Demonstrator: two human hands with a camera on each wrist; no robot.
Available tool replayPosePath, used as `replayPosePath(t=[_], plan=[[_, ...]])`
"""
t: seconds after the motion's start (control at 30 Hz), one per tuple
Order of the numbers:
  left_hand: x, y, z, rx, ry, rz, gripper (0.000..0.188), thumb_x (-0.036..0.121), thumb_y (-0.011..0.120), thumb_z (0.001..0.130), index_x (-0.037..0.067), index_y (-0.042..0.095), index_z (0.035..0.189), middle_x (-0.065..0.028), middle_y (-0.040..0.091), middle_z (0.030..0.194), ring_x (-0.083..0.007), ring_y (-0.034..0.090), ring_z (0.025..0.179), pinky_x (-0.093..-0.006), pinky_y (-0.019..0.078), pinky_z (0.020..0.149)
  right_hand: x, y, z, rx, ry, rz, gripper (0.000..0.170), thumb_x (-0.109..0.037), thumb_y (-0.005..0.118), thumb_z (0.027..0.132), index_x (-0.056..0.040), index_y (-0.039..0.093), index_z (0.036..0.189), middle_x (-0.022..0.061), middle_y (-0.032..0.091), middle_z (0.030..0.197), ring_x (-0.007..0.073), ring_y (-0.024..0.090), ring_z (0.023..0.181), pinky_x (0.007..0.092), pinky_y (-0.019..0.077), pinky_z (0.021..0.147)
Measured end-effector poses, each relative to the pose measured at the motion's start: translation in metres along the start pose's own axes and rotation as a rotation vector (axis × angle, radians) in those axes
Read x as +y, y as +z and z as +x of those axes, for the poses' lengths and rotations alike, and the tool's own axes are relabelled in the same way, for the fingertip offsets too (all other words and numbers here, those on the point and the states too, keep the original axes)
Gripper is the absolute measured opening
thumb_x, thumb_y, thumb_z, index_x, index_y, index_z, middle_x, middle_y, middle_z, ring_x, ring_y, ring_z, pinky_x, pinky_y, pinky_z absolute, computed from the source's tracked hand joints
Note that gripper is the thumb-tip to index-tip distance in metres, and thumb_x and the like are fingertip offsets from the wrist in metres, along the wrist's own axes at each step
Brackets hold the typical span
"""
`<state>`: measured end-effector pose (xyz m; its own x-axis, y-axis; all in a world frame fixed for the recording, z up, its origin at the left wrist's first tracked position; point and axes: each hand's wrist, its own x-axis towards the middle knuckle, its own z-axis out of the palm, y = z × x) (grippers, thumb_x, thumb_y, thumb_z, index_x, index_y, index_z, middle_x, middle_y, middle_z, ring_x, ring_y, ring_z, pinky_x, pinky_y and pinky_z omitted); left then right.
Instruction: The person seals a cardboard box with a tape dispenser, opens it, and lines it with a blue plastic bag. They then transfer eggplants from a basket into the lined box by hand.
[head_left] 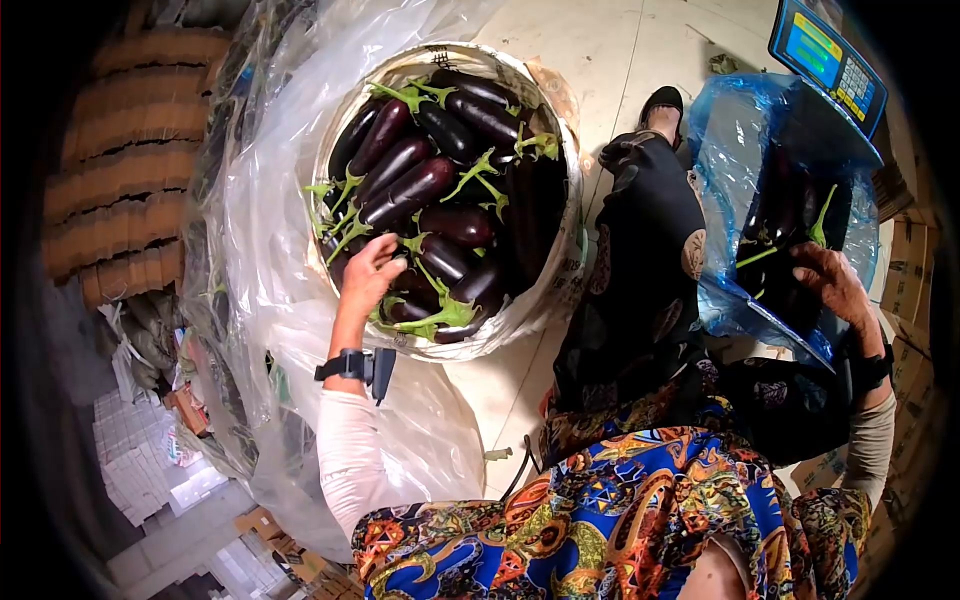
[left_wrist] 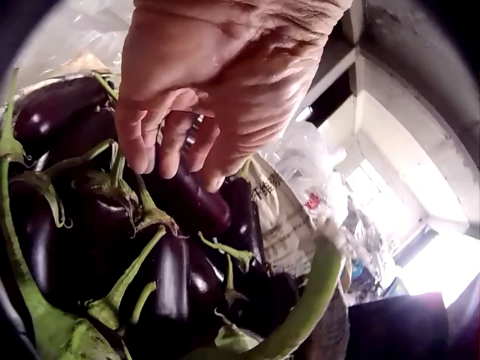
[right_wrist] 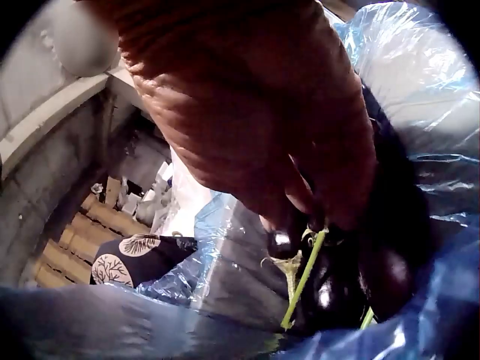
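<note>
A round basket [head_left: 455, 350] lined with pale woven plastic holds many dark purple eggplants [head_left: 410, 190] with green stems. Over its near left side is my left hand [head_left: 372, 272], palm down. In the left wrist view its loosely bent fingers [left_wrist: 172, 142] hang right at a glossy eggplant [left_wrist: 191, 199]. On my right, a blue plastic bag [head_left: 725, 130] stands open with several eggplants [head_left: 775, 215] inside. My right hand [head_left: 838, 285] reaches into it, fingers down among the eggplants [right_wrist: 322, 289]. Shadow hides its fingertips, and I cannot tell whether they grip one.
A digital scale display [head_left: 828, 65] rises behind the blue bag. My leg in dark patterned trousers [head_left: 640, 270] lies between basket and bag. Clear plastic sheeting [head_left: 270, 130] spreads around the basket's left side. Cardboard boxes [head_left: 910, 265] line the right; stacked brown pieces [head_left: 130, 150] stand far left.
</note>
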<state>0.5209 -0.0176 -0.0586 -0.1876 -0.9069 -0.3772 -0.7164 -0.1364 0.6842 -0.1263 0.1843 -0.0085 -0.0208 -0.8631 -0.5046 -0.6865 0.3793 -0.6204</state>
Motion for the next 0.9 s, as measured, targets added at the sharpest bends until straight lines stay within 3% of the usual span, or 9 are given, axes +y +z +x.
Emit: replayPosePath(t=[0.07, 0.2, 0.23, 0.27, 0.33, 0.43, 0.57, 0.67, 0.9], plan=[[0.022, 0.012, 0.007, -0.077, 0.179, 0.420, 0.058, 0.023, 0.072, 0.079, 0.001, 0.053, 0.130, -0.0215, 0.062, 0.121, -0.0263, 0.060, 0.111, -0.0339, 0.0469, 0.095, 0.004, 0.002, -0.001, 0.019, 0.044, 0.020, 0.031, -0.015, 0.067, 0.089, 0.0013, 0.060, 0.114, 0.0150, 0.067, 0.100, 0.0201, 0.062, 0.090, 0.0320, 0.0481, 0.080], [0.075, 0.025, 0.003, -0.277, -0.116, 0.211, 0.061, 0.028, 0.073, 0.078, 0.005, 0.054, 0.131, -0.0166, 0.063, 0.120, -0.0287, 0.059, 0.114, -0.0347, 0.0439, 0.099, 0.013, 0.003, -0.006, 0.052, 0.049, 0.043, 0.030, -0.015, 0.066, 0.090, 0.0008, 0.061, 0.114, 0.0139, 0.067, 0.102, 0.0219, 0.062, 0.090, 0.0318, 0.0483, 0.080], [0.090, 0.034, -0.012, -0.290, -0.084, 0.374, 0.065, 0.032, 0.075, 0.075, 0.005, 0.055, 0.130, -0.0188, 0.063, 0.120, -0.0330, 0.061, 0.110, -0.0355, 0.0446, 0.098, 0.014, 0.002, -0.007, 0.052, 0.047, 0.025, 0.030, -0.015, 0.066, 0.090, 0.0010, 0.061, 0.114, 0.0141, 0.067, 0.103, 0.0227, 0.062, 0.090, 0.0320, 0.0483, 0.080], [0.099, 0.039, -0.026, -0.276, 0.264, 0.821, 0.071, 0.036, 0.077, 0.074, 0.004, 0.053, 0.132, -0.0226, 0.063, 0.116, -0.0364, 0.062, 0.104, -0.0386, 0.0487, 0.092, 0.013, 0.001, -0.006, 0.045, 0.041, 0.005, 0.029, -0.014, 0.066, 0.090, 0.0012, 0.061, 0.114, 0.0143, 0.067, 0.104, 0.0234, 0.062, 0.090, 0.0321, 0.0483, 0.080], [0.107, 0.062, -0.043, -0.258, 0.397, 0.845, 0.074, 0.040, 0.078, 0.072, 0.003, 0.053, 0.130, -0.0245, 0.064, 0.112, -0.0409, 0.062, 0.096, -0.0434, 0.0509, 0.086, 0.015, 0.005, -0.003, 0.051, -0.021, -0.013, 0.029, -0.014, 0.065, 0.090, 0.0016, 0.061, 0.114, 0.0150, 0.067, 0.106, 0.0250, 0.062, 0.090, 0.0324, 0.0484, 0.080], [0.105, 0.094, -0.046, -0.337, -0.007, 0.971, 0.068, 0.041, 0.077, 0.072, 0.005, 0.056, 0.126, -0.0213, 0.066, 0.107, -0.0397, 0.063, 0.099, -0.0461, 0.0508, 0.084, 0.003, 0.010, -0.007, 0.121, -0.218, -0.037, 0.027, -0.010, 0.064, 0.090, 0.0038, 0.060, 0.113, 0.0187, 0.067, 0.104, 0.0292, 0.064, 0.090, 0.0340, 0.0491, 0.080], [0.097, 0.061, -0.024, -0.481, -0.078, 0.471, 0.067, 0.034, 0.077, 0.069, 0.003, 0.056, 0.124, -0.0223, 0.069, 0.095, -0.0333, 0.066, 0.094, -0.0346, 0.0502, 0.089, -0.007, 0.005, -0.010, 0.028, -0.039, -0.036, 0.027, -0.007, 0.061, 0.089, 0.0057, 0.059, 0.112, 0.0231, 0.067, 0.097, 0.0316, 0.066, 0.091, 0.0357, 0.0502, 0.080], [0.083, 0.006, -0.024, -0.509, -0.120, 0.176, 0.069, 0.034, 0.077, 0.069, 0.002, 0.057, 0.127, -0.0110, 0.068, 0.106, -0.0202, 0.065, 0.093, -0.0331, 0.0484, 0.087, 0.002, 0.007, -0.014, 0.097, -0.024, 0.064, 0.029, -0.010, 0.063, 0.089, 0.0050, 0.059, 0.114, 0.0236, 0.066, 0.096, 0.0320, 0.066, 0.091, 0.0358, 0.0502, 0.081], [0.125, -0.042, -0.032, -0.182, -0.124, -0.072, 0.071, 0.025, 0.077, 0.071, -0.001, 0.051, 0.132, -0.0081, 0.063, 0.111, -0.0152, 0.058, 0.099, -0.0273, 0.0439, 0.091, 0.013, 0.009, -0.011, 0.140, -0.092, -0.081, 0.031, -0.014, 0.062, 0.091, -0.0001, 0.059, 0.118, 0.0203, 0.063, 0.103, 0.0333, 0.061, 0.091, 0.0385, 0.0480, 0.086]])
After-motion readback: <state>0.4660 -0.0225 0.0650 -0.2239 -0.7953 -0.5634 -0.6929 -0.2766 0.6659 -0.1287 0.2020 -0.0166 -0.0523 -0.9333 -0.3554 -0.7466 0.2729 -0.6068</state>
